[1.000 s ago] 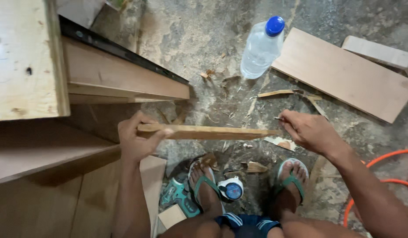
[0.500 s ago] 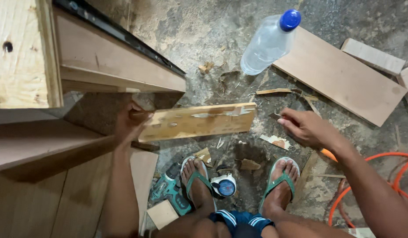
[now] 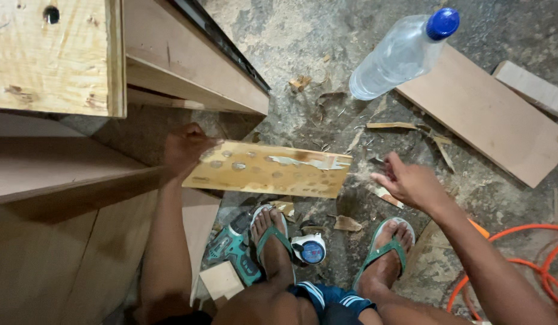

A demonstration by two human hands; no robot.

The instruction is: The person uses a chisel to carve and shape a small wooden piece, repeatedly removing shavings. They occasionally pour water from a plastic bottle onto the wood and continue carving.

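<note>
**Holding a glue-spotted panel at one end**

Looking down from the head view, the person sits over a dusty concrete floor (image 3: 279, 42) with both feet in green sandals (image 3: 273, 238) at lower centre. The left hand (image 3: 185, 147), left of centre, grips the left end of a thin plywood panel (image 3: 270, 170); its fingers are curled shut on the edge, though the fingertips themselves are hidden behind the wood. The panel lies across the middle of the frame, face up and tilted slightly, showing grey glue dots and a torn pale strip near its right end. The right hand (image 3: 411, 180), right of centre, is off the panel and just beside its right end, with fingers loosely spread and holding nothing.

A cabinet (image 3: 56, 60) fills the upper left, with a dark rail along its top edge. A clear bottle (image 3: 399, 57) with a blue cap lies at the upper right, resting partly on a flat board (image 3: 489, 114). A teal drill (image 3: 233, 250) and a tape measure (image 3: 310, 248) lie by the feet, and an orange hose (image 3: 532, 241) curls at the lower right.

Judging from this, the panel is steadied by one end only, so a second grip at the free end would keep it level and stop it twisting. Keeping fingers clear of the glue dots would seem wise.
</note>
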